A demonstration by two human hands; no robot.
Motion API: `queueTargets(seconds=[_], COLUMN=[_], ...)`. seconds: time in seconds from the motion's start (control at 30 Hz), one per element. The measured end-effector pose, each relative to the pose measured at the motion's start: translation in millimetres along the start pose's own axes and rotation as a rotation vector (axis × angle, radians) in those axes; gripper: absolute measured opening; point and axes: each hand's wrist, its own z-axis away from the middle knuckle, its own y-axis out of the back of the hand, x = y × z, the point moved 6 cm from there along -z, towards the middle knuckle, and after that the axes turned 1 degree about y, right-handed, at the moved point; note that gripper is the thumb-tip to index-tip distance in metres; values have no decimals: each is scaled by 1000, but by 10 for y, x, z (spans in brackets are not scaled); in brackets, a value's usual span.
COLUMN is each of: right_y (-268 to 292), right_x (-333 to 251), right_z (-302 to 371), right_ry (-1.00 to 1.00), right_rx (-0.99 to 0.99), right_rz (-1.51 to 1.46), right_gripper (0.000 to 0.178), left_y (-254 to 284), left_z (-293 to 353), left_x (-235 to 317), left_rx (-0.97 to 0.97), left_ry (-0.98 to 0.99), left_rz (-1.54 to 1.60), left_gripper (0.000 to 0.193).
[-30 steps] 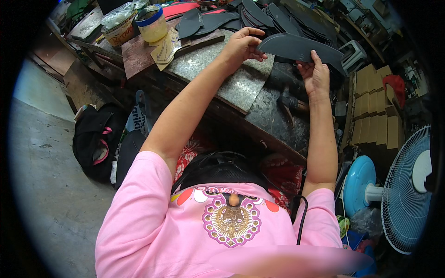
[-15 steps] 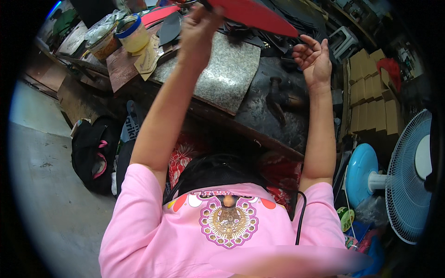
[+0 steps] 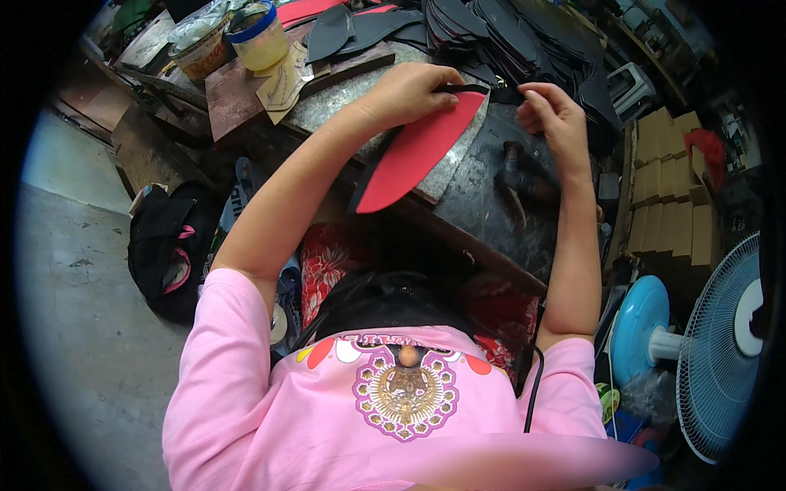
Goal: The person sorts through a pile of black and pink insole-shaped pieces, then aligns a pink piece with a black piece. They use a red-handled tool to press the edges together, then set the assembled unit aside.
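My left hand (image 3: pixel 413 94) grips the upper edge of a red leaf-shaped piece (image 3: pixel 422 155) of sheet material with a black border. The piece hangs tilted over the near edge of the workbench, its pointed end toward me. A narrow black strip (image 3: pixel 503 95) runs from its upper corner to my right hand (image 3: pixel 553 119), whose thumb and forefinger pinch the strip's end. Beneath lies a speckled grey stone slab (image 3: pixel 327 110). Below my right hand, a dark hammer (image 3: pixel 516 182) rests on the black bench top (image 3: pixel 491 209).
Behind my hands, dark leaf-shaped pieces (image 3: pixel 524 45) lie in overlapping stacks. At the far left stand a blue-lidded jar (image 3: pixel 260 41) and tan paper patterns (image 3: pixel 284 86). Cardboard boxes (image 3: pixel 667 192) and a white-and-blue fan (image 3: pixel 720 344) stand at right; a black bag (image 3: pixel 176 250) lies at left.
My left hand has come down and to the right, swinging the red piece from pointing right to pointing toward me. My right fingers have closed from a spread pose into a pinch.
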Motion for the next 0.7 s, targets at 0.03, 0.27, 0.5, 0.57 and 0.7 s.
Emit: queueTargets(seconds=[0.03, 0.27, 0.5, 0.57, 0.7], right_y=[-73, -441, -555, -563, -548], right_x=[42, 113, 52, 53, 29], right_z=[-5, 80, 98, 88, 102], right_ry=[-17, 143, 185, 177, 194], right_rx=[-21, -119, -148, -156, -121], right_rz=[45, 786, 824, 816, 794], right_gripper=[19, 23, 22, 21, 19], left_y=[-55, -175, -25, -33, -101], left_z=[5, 123, 316, 304, 252], left_x=[16, 170, 92, 128, 185], left_rx=[1, 66, 31, 105, 141], left_ry=[-74, -268, -234, -246, -307], left_rz=[-44, -180, -267, -286, -283], left_gripper=[33, 28, 29, 29, 28])
